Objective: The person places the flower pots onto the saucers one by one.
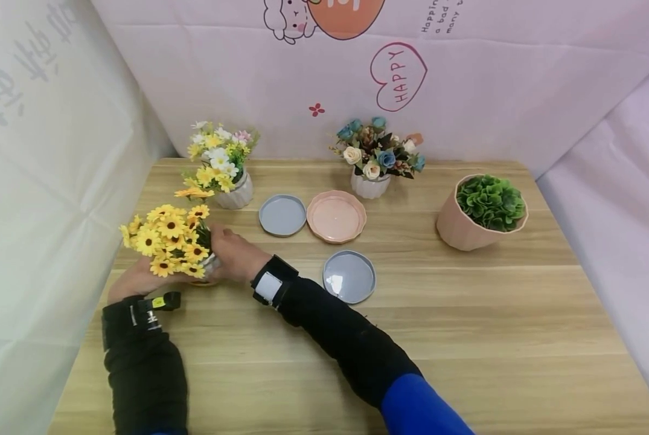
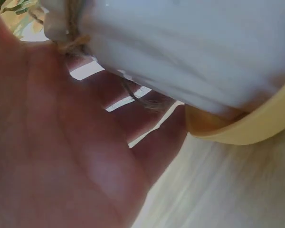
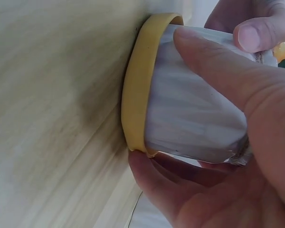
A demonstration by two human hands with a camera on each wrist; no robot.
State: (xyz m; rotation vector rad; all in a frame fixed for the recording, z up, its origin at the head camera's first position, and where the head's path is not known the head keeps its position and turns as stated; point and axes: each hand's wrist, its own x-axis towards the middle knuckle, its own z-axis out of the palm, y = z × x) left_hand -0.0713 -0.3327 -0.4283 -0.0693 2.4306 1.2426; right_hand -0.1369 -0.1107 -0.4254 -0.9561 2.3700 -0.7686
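Wooden table (image 1: 411, 314), left of the frame: a white ribbed pot (image 3: 194, 118) of yellow daisies (image 1: 166, 238) stands upright, long axis vertical, its base seated in a yellow saucer (image 3: 135, 90). The pot lies between both hands, equally near each. The right hand (image 1: 237, 254) wraps it, thumb and fingers curled round the wall; the left hand (image 1: 136, 279) cups the opposite side, fingers curved against it.
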